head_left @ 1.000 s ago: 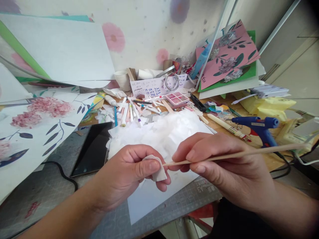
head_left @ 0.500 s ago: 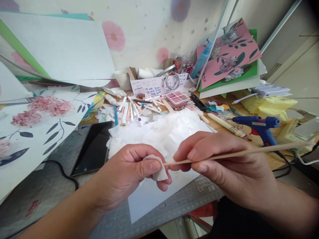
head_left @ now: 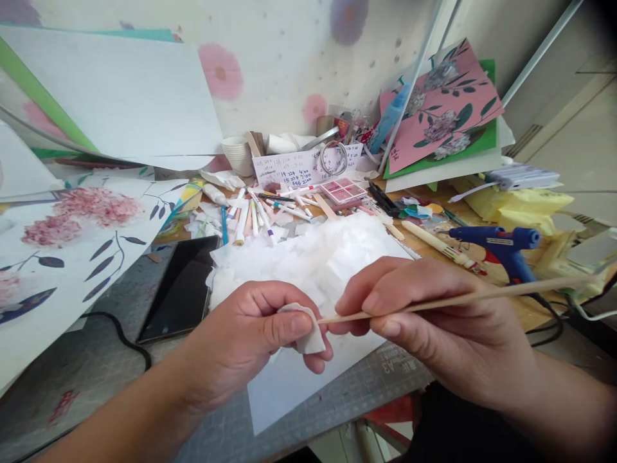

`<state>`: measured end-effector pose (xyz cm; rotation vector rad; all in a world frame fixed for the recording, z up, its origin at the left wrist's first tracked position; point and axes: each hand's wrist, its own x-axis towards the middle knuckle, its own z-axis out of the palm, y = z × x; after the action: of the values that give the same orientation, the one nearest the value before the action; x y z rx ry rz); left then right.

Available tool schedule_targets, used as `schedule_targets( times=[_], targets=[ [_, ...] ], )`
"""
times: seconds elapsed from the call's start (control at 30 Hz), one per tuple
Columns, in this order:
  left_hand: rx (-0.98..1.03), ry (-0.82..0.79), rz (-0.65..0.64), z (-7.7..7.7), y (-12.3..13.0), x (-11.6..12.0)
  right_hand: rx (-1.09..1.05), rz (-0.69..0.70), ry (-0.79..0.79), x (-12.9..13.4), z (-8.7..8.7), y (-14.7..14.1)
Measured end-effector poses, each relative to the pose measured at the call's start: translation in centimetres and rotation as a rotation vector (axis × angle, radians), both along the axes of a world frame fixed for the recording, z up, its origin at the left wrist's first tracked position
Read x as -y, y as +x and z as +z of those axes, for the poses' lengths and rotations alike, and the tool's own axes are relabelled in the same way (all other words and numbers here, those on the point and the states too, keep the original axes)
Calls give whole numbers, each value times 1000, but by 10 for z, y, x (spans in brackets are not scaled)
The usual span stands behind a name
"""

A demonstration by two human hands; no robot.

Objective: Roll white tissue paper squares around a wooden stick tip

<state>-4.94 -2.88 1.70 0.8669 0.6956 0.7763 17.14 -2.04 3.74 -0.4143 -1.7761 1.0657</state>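
Note:
My left hand (head_left: 263, 331) pinches a small piece of white tissue paper (head_left: 311, 337) between thumb and fingers. In my right hand (head_left: 434, 318) lies a thin wooden stick (head_left: 463, 298), gripped between thumb and fingertips and slanting up to the right. The stick's tip meets the edge of the white piece; whether it goes under or behind it is hidden by the fingers. Beyond both hands sits a loose heap of white tissue pieces (head_left: 351, 247) on a white sheet of paper (head_left: 274, 399).
A dark tablet (head_left: 178, 289) lies left on the grey cutting mat (head_left: 222, 431). Several markers (head_left: 255, 215) and a pink palette (head_left: 343, 191) are behind the heap. A blue glue gun (head_left: 506, 244) stands right. Flower pictures (head_left: 96, 225) lean left; a pink flower sheet (head_left: 443, 109) leans back right.
Hardly anything differs. Both hands keep their hold, with the stick's tip still at the white tissue piece; the view has shifted very slightly.

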Motion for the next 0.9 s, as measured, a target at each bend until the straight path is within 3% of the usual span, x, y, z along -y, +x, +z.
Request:
schedule_targets(
  times=[0.9],
  targets=[
    [-15,6,-1,3,0,0,-45,36,-20,-1,-1,-2]
  ],
)
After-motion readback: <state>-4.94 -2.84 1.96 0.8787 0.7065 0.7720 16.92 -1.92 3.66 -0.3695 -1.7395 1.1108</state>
